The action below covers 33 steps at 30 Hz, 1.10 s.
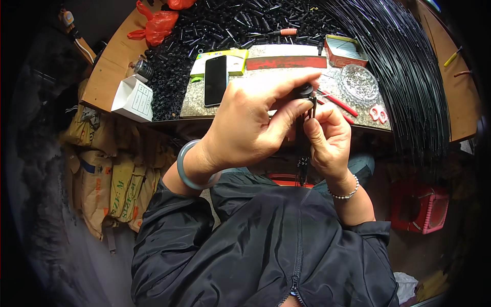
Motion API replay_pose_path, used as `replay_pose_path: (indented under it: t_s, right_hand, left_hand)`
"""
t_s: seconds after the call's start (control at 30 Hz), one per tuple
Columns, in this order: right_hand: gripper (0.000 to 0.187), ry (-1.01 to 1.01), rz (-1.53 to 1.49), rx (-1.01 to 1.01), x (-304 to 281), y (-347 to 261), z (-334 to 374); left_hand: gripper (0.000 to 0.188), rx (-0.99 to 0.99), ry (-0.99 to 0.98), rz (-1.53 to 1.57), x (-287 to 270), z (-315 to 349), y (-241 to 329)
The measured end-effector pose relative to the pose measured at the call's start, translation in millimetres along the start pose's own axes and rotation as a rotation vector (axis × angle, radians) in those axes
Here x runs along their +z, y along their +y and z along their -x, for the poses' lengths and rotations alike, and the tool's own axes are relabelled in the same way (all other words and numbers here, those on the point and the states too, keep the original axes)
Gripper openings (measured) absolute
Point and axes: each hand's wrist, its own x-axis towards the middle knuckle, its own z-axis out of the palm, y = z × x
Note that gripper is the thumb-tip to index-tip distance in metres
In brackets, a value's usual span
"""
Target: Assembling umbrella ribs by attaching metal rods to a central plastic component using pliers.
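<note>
My left hand [243,120], with a grey bangle at its wrist, is closed in a pinch on a small black round-ended part [305,91]. Close beside it, my right hand [330,143], wearing a beaded bracelet, pinches a thin dark piece [313,108] that meets the black part. Black strands [302,163] hang down between the two hands; which fingers hold their upper end is hidden. Both hands are raised over the near edge of the workbench. Behind them, red-handled pliers [337,102] lie on the speckled work surface [197,100].
A phone [215,82] lies left of a red strip [286,62]. Farther right are a tin [346,50], a glass dish [359,83] and pink-handled scissors [378,113]. Loose black parts [215,30] heap at the back; long black rods [404,66] overhang the right edge. A white box [134,100] stands left.
</note>
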Motion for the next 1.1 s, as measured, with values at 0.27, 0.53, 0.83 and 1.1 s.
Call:
replay_pose_path:
  t_s: [0.27, 0.53, 0.83, 1.1]
  right_hand:
    - [0.016, 0.038, -0.063, 0.021, 6, 3, 6]
    - [0.057, -0.412, 0.136, 0.392, -12, -4, 2]
    - [0.026, -0.017, 0.981, -0.298, 2, 19, 2]
    - [0.016, -0.061, 0.906, -0.238, -2, 33, 10]
  left_hand:
    - [0.028, -0.048, -0.151, 0.194, -4, -2, -9]
    - [0.043, 0.115, -0.148, 0.217, -2, -2, -13]
    - [0.053, 0.099, 0.023, 0.124, 4, 0, -9]
    - [0.071, 0.145, 0.201, 0.436, 36, 19, -26]
